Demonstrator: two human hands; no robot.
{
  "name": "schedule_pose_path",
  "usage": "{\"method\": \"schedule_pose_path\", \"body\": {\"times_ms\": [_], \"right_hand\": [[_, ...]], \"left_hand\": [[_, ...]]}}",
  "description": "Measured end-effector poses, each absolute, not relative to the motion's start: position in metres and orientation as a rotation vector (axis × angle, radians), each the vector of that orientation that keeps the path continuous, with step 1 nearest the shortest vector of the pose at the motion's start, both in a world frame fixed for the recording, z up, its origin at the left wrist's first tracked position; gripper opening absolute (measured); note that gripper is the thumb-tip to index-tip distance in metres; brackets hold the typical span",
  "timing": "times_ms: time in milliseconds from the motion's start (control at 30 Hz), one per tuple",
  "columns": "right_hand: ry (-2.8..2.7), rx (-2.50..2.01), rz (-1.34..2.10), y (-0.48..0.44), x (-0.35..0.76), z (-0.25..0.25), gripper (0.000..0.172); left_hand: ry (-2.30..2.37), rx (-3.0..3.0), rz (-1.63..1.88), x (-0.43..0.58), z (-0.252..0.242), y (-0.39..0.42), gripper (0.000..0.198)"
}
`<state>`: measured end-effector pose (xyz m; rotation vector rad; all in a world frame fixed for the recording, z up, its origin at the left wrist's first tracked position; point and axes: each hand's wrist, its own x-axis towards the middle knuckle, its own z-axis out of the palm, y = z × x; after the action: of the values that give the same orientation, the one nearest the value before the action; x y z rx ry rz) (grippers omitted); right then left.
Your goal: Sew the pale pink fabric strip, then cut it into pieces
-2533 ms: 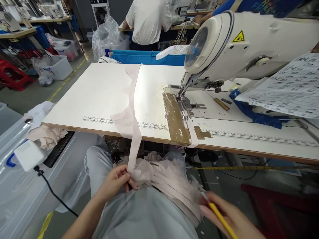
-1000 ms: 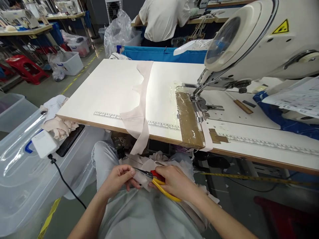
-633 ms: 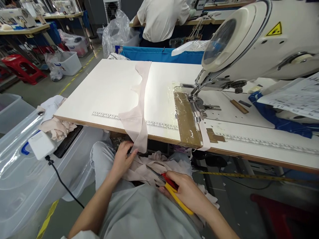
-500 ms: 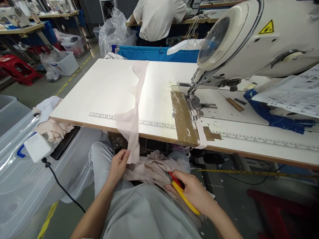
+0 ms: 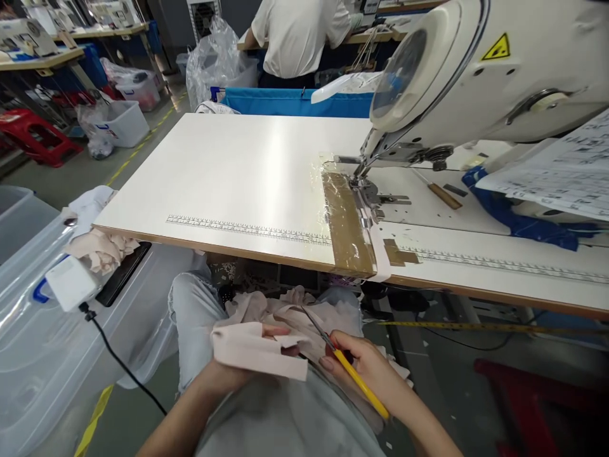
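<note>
A pale pink fabric piece (image 5: pixel 252 349) lies folded over my left hand (image 5: pixel 233 376) above my lap. The cloth hides most of that hand's fingers, and a few fingertips show behind it. In my right hand (image 5: pixel 364 365) is a pair of scissors (image 5: pixel 354 377) with yellow and red handles. Its blades point up and left over a heap of similar pink fabric (image 5: pixel 280 311) on my lap, a little right of the piece in my left hand.
Ahead stands a white sewing table (image 5: pixel 228 171) with a printed ruler and brown tape. A sewing machine (image 5: pixel 457 82) is at its right, near a wooden-handled tool (image 5: pixel 445 195). To the left is a clear plastic bin (image 5: pixel 137 324) bearing a phone (image 5: pixel 124 273) and a white charger (image 5: pixel 71 282). A co-worker (image 5: pixel 297 38) sits beyond.
The fabric piece has been pulled off the table toward me and now lies folded over my left hand. My right hand stays in nearly the same place with the scissors.
</note>
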<state>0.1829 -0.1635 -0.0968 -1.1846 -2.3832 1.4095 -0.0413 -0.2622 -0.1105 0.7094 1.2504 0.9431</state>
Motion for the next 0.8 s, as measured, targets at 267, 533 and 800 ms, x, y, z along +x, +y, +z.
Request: {"method": "schedule_pose_path", "body": {"times_ms": [267, 533, 800], "right_hand": [[-2.449, -1.275, 1.483, -0.168, 0.19, -0.091, 0.041], [-2.494, -1.054, 1.713, -0.157, 0.177, -0.087, 0.04], [-2.547, -0.865, 1.792, -0.147, 0.163, -0.086, 0.047]], "left_hand": [[1.52, 1.166, 1.008, -0.04, -0.106, -0.236, 0.033], [1.299, 0.836, 0.873, -0.046, -0.091, -0.241, 0.043], [1.217, 0.583, 0.929, -0.051, -0.087, -0.236, 0.048]]}}
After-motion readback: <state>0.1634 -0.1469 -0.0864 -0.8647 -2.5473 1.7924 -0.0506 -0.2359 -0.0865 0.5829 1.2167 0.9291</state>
